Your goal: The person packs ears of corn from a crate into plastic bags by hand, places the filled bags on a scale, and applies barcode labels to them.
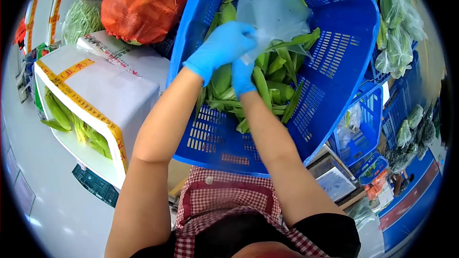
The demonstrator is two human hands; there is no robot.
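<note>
Both of my hands wear blue gloves and are inside a large blue plastic crate (334,74). My left hand (222,48) is closed on the edge of a clear plastic bag (272,12), its fingers bent around the film. Just below it, my right hand (242,77) is at the narrow lower end of the same bag and appears to pinch it; its fingertips are mostly hidden. The bag spreads out above my hands towards the far side of the crate. Under and around them lies a heap of green corn husks (279,69).
At left, a white foam box (95,83) with yellow tape lies tipped, green corn (58,110) showing in its opening. Behind it sits a red mesh sack (143,7). Bagged vegetables (399,24) and a smaller blue crate (361,124) are at right.
</note>
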